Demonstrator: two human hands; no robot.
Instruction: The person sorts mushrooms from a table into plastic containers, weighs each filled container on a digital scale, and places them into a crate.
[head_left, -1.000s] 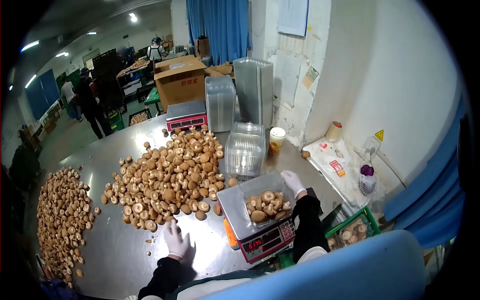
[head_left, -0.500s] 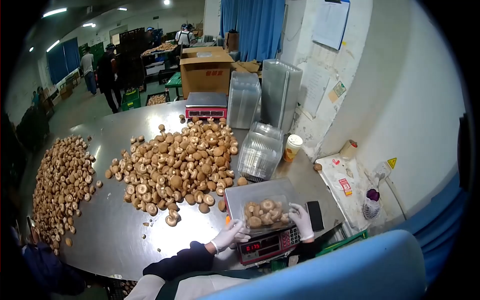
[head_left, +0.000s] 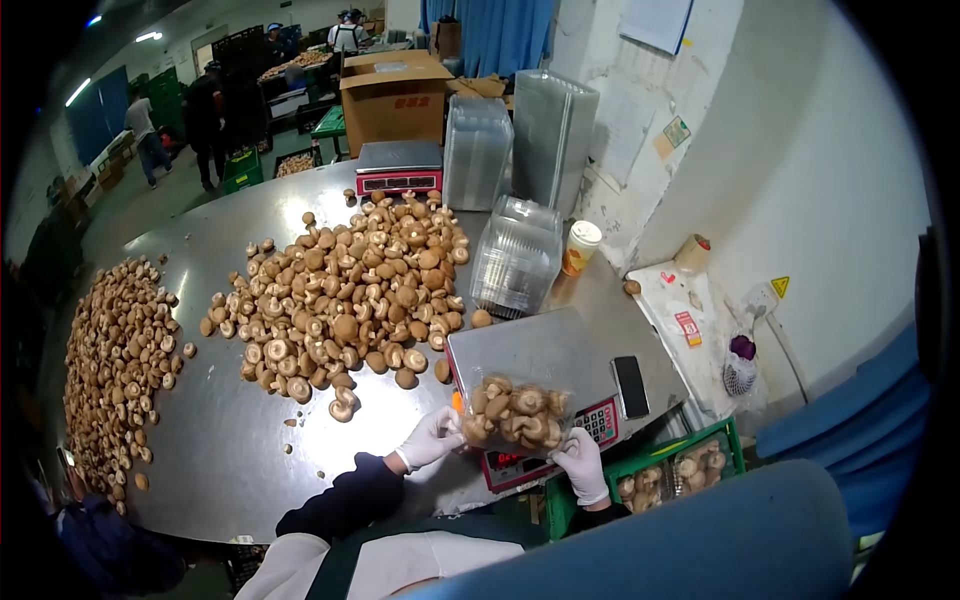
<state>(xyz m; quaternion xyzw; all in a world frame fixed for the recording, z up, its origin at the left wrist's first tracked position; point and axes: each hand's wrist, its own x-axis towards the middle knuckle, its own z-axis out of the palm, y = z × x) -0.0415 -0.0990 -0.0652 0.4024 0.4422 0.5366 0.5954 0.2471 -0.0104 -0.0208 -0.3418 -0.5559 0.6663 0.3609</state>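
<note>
A clear plastic tray of brown mushrooms (head_left: 516, 412) is raised and tilted over the front of the red scale (head_left: 530, 347), hiding part of the display and keys. My left hand (head_left: 432, 440), in a white glove, grips the tray's left edge. On the opposite side my right hand (head_left: 582, 466), also gloved, has its fingers closed on the near right corner. The metal weighing plate behind the tray bears nothing.
A big mushroom pile (head_left: 340, 290) lies left of the scale, another pile (head_left: 120, 360) farther left. Stacked clear trays (head_left: 518, 258), a paper cup (head_left: 580, 247) and a phone (head_left: 629, 387) stand near. A green crate (head_left: 735, 450) with packed trays sits below right.
Both hands have lifted the tray off the weighing plate and brought it nearer to me, tilting it. The view has shifted, showing more of the green crate.
</note>
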